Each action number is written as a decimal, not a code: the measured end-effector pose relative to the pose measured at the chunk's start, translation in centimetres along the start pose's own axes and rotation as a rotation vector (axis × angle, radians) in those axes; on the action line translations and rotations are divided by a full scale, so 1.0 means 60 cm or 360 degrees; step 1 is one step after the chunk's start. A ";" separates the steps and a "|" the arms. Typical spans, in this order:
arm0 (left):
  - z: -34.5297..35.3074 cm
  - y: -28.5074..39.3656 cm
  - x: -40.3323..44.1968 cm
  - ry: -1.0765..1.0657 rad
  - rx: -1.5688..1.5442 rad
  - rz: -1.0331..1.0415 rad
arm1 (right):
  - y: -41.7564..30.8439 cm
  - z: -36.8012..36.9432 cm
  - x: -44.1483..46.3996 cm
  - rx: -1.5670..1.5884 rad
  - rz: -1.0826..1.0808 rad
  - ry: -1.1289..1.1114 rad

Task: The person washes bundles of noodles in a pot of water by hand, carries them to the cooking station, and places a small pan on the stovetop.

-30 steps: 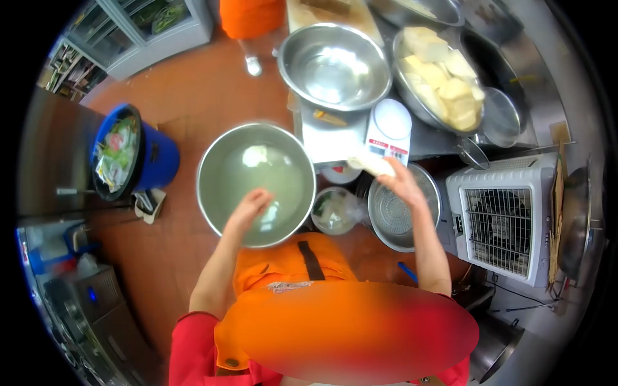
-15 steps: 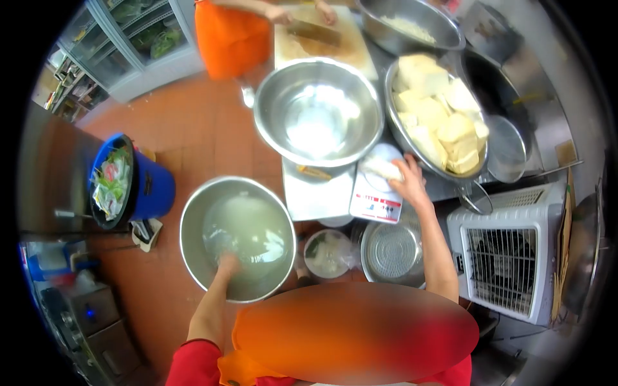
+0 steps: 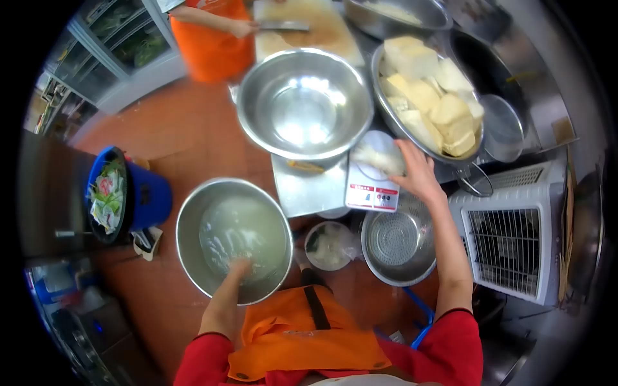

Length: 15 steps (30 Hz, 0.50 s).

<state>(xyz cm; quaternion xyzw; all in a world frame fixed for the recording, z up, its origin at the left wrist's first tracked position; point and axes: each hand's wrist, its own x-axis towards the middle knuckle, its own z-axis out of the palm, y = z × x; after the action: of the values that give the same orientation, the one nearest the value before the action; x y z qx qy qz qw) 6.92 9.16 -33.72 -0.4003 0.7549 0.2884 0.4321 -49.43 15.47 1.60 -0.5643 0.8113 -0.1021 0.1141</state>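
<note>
My left hand (image 3: 241, 266) dips into the cloudy liquid (image 3: 248, 225) of the large steel pot (image 3: 183, 248); its fingers are hidden under the surface. At the scale (image 3: 372, 196), my right hand (image 3: 417, 168) is beside a whitish piece (image 3: 376, 157) that lies on the round plate. The fingers of this hand are apart, and the fingertips are at the right end of the piece. Above the scale, a wide steel bowl (image 3: 302, 106) rests over the steel table. Pale yellow chunks (image 3: 450, 116) fill the oval steel basin up and right of the scale.
A person in an orange apron (image 3: 212, 45) holds a cleaver (image 3: 283, 26) over a cutting board (image 3: 331, 38). A perforated steel bowl (image 3: 394, 239) and a container of white pieces (image 3: 329, 246) stand below the scale. A blue bin (image 3: 149, 196) is left, an air cooler (image 3: 505, 238) right.
My right hand has brought the whitish piece up onto the scale and loosened its fingers. My left hand has gone down into the liquid. The camera view has shifted.
</note>
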 end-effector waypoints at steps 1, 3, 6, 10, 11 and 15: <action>0.007 -0.003 0.008 0.0183 -0.0038 -0.0035 | 0.000 -0.005 -0.002 0.0027 -0.0024 0.0016; 0.006 0.003 -0.009 0.0390 -0.0107 -0.0139 | 0.000 -0.007 -0.010 0.0092 -0.0082 0.0037; -0.105 0.065 -0.117 0.0479 -0.0096 -0.0230 | -0.003 0.001 -0.014 0.0060 -0.0034 -0.0011; -0.133 0.065 -0.150 0.0695 0.0070 0.0020 | -0.006 0.005 -0.011 0.0097 -0.0062 0.0014; -0.134 0.060 -0.154 0.0753 0.0104 0.0094 | -0.007 0.006 -0.011 0.0116 -0.0084 0.0045; -0.154 0.061 -0.192 0.0727 -0.0049 0.0067 | -0.005 0.007 -0.001 0.0224 -0.0123 0.0014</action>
<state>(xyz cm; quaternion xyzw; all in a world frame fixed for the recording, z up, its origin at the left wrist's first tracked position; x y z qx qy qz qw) 3.46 7.91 -18.96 -0.4458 0.8368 0.2108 0.2377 -49.04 15.39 1.29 -0.5854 0.7802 -0.1656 0.1457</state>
